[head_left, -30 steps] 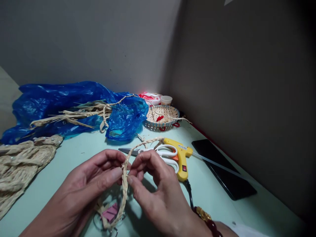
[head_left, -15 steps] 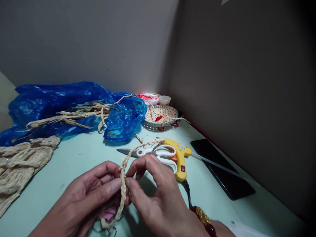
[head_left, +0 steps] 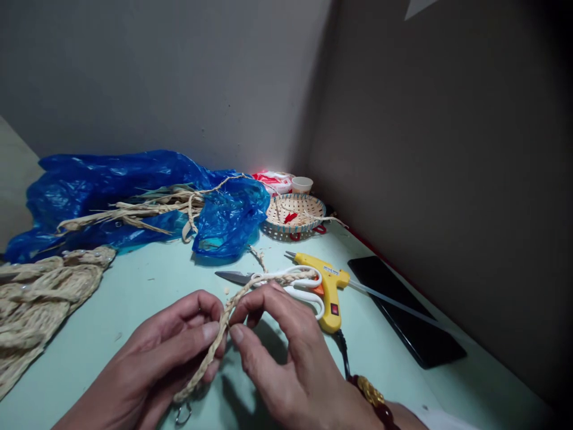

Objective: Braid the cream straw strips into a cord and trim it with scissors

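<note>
A pale braided straw cord (head_left: 210,353) runs slantwise between my hands, its far end lying over the scissors. My left hand (head_left: 165,352) is closed on it, thumb on the near side and fingers behind. The curled index finger and thumb of my right hand (head_left: 290,346) pinch at the cord's right edge; whether a loose fibre is between them is too small to see. A metal ring (head_left: 182,413) shows below the cord's lower end. White-handled scissors (head_left: 308,300) lie just beyond my right hand, against a yellow glue gun (head_left: 332,298) with a glue stick in its back.
A black phone or tablet (head_left: 403,310) lies at the right. Further back are a woven basket (head_left: 308,209), a paper cup (head_left: 302,185), a red-and-white packet (head_left: 274,181) and a blue plastic bag (head_left: 120,173) with dry straw (head_left: 152,206). Braided straw work (head_left: 49,292) is at left.
The cord has tilted rightward, its upper part lower over the scissors. A pink piece seen under my left hand is now hidden. A small pale scrap shows on the table.
</note>
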A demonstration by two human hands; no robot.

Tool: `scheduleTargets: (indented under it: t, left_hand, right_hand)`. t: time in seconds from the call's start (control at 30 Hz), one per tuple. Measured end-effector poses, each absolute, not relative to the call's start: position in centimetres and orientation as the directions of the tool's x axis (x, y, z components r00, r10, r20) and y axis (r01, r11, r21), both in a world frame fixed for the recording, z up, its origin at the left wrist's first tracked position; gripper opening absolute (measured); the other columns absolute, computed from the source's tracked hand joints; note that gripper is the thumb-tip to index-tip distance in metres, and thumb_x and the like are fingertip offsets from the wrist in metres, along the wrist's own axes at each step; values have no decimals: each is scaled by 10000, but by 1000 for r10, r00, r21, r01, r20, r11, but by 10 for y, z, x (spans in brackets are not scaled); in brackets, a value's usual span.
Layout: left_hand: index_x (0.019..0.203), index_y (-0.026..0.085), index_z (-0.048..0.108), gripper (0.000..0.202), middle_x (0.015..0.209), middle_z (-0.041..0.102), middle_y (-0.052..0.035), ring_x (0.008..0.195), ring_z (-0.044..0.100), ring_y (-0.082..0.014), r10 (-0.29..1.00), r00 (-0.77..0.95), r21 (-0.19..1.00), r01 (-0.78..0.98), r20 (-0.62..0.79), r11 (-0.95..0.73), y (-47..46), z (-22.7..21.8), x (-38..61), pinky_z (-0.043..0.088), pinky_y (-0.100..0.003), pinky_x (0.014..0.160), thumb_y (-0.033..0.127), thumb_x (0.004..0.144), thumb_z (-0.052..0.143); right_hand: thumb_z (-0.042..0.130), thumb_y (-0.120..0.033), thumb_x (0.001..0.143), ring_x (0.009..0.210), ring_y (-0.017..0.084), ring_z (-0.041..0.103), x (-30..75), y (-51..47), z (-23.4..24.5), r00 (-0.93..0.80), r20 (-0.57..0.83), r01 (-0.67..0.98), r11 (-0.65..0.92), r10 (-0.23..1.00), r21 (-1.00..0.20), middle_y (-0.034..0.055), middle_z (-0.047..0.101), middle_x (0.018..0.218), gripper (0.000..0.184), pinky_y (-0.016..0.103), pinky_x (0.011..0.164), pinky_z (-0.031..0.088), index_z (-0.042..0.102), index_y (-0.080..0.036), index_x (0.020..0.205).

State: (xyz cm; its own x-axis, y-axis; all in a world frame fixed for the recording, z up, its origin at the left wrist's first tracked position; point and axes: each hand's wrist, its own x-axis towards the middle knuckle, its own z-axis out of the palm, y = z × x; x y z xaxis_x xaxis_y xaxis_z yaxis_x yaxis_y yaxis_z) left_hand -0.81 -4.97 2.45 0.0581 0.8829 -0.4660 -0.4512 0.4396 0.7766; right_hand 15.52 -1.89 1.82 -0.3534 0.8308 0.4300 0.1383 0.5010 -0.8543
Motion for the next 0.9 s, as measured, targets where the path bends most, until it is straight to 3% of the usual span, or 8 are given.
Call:
scheduleTargets:
  t: [0.13,0.3,0.43,0.53,0.67,0.9]
  left_hand:
    - [863,242,704,340,749,666,16,648,590,-110,878,-26,820,-372,-478,435,-50,27,-10,515,-171,587,314,580,877]
    - [856,230,735,330,640,592,36,559,483,-77,887,35,878,-127,-460,461,-45,26,-18,406,-133,492,453,631,825]
    - [892,251,742,409,625,567,35,590,462,-103,928,33,928,63,-371,368,-46,26,-19,398,-168,532,582,652,753]
    - [896,268,736,424,644,572,36,633,473,-126,954,0,933,207,-300,294,-53,29,-15,400,-193,577,635,689,683]
    - [842,277,712,366,710,598,43,666,490,-131,973,21,925,315,-232,214,-60,36,-8,386,-195,601,614,777,586]
    - [643,228,567,346,671,503,51,633,494,-115,995,100,852,522,-22,-34,-61,41,-10,370,-198,611,455,892,483]
  right_hand:
    - [559,-146,852,798,118,576,160,-17,24,-340,387,157,458,857,-875,-6,633,807,49,249,759,424,581,-162,812]
    - [532,-231,919,738,94,571,164,-12,28,-290,384,98,427,876,-899,-25,619,809,85,224,696,440,556,-191,849]
    - [537,-265,934,763,102,605,164,-5,22,-238,350,-13,357,906,-934,-33,629,843,49,236,705,465,506,-228,941]
    - [557,-268,927,792,110,621,164,-1,20,-238,313,-87,300,920,-950,-36,654,845,137,243,730,476,508,-258,1054]
    - [611,-253,884,723,103,618,164,1,25,-245,254,-182,213,936,-960,-27,642,789,111,221,685,487,558,-222,976]
    - [677,-223,816,648,100,627,163,-2,33,-280,186,-319,92,942,-943,-12,659,717,132,211,646,496,553,-179,823]
